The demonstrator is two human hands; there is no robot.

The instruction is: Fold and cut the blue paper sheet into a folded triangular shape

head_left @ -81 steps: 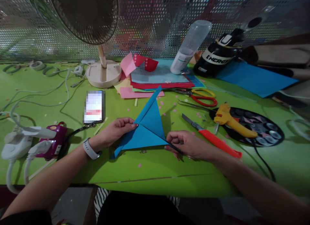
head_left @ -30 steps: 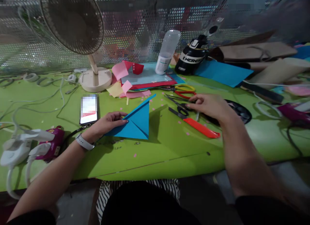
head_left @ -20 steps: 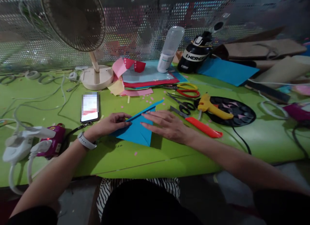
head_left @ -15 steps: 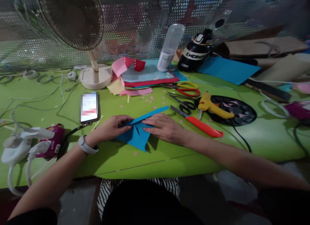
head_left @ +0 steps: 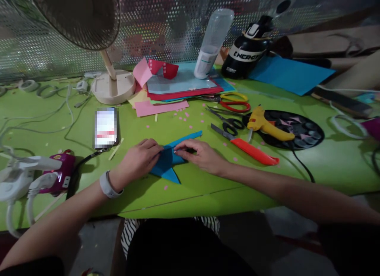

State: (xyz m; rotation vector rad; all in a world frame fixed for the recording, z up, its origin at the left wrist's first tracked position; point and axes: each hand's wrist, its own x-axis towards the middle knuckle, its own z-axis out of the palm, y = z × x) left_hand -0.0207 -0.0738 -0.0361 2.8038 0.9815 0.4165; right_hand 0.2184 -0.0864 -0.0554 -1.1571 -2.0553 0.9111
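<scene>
A folded piece of blue paper [head_left: 166, 170] lies in front of me, with a long narrow strip angling up to the right and a pointed corner toward me. My left hand [head_left: 144, 159] grips its left side, fingers curled over the top of the fold. On the other side, my right hand [head_left: 204, 155] pinches the paper's folded edge between thumb and fingertips. Right of that hand lies a red-handled knife [head_left: 255, 151]. Black-handled scissors [head_left: 230, 125] rest just behind the knife.
A yellow glue gun [head_left: 268, 127] sits on a black round tray [head_left: 311, 135]. Behind are red-and-yellow scissors [head_left: 236, 103], a paper stack [head_left: 184, 86], a clear bottle [head_left: 206, 62] and a black flask [head_left: 245, 58]. To the left are a phone [head_left: 106, 127], a fan [head_left: 114, 88] and plugs [head_left: 56, 175].
My right hand has shifted from lying along the strip to pinching the fold lower down. The paper's near part has folded narrower. The view has shifted slightly.
</scene>
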